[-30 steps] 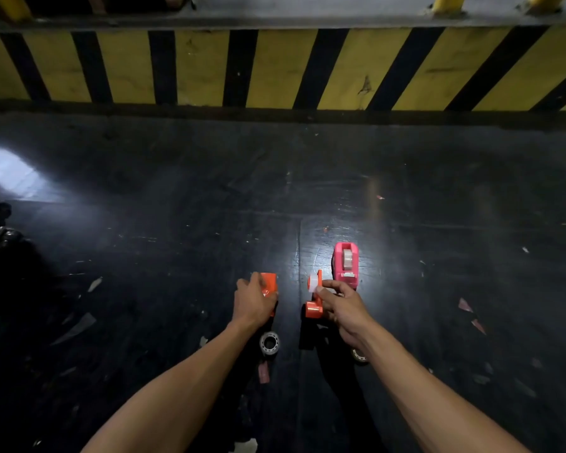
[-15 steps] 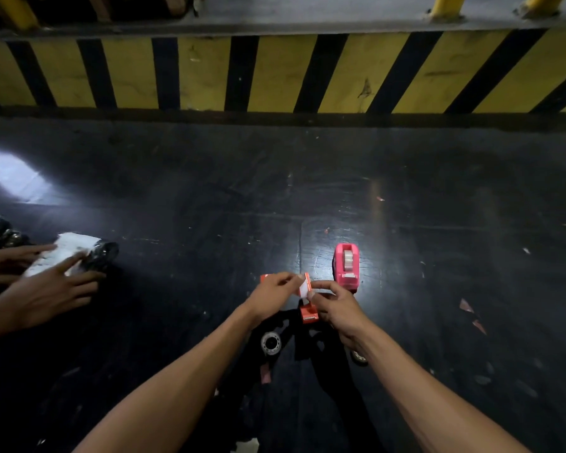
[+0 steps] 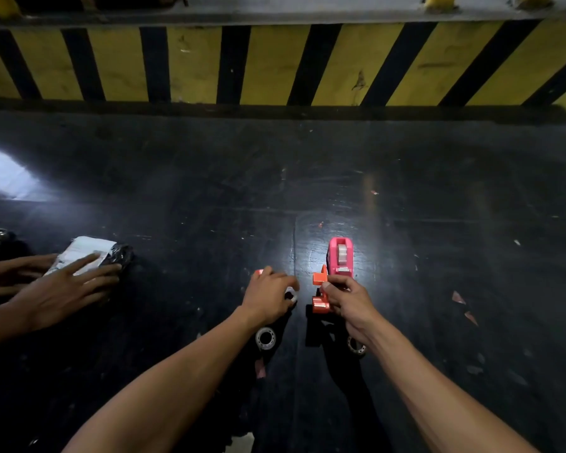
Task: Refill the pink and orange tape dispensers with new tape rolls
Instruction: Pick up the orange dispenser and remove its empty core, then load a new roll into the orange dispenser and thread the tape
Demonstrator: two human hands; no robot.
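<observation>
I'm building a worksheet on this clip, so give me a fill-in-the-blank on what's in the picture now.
1. The right hand holds the ____ dispenser part.
2. The pink dispenser stands on the floor just ____ the right hand.
3. A loose tape roll lies on the floor beside the ____ wrist.

Missing words: orange; beyond; left

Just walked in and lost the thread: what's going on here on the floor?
A person is refilling tape dispensers. Their right hand holds the orange dispenser, and the left hand grips a small tape roll beside it. The pink dispenser stands just beyond with tape inside. Two more rolls lie near the wrists. At the left, someone else's hands rest on a wrapped bundle.
</observation>
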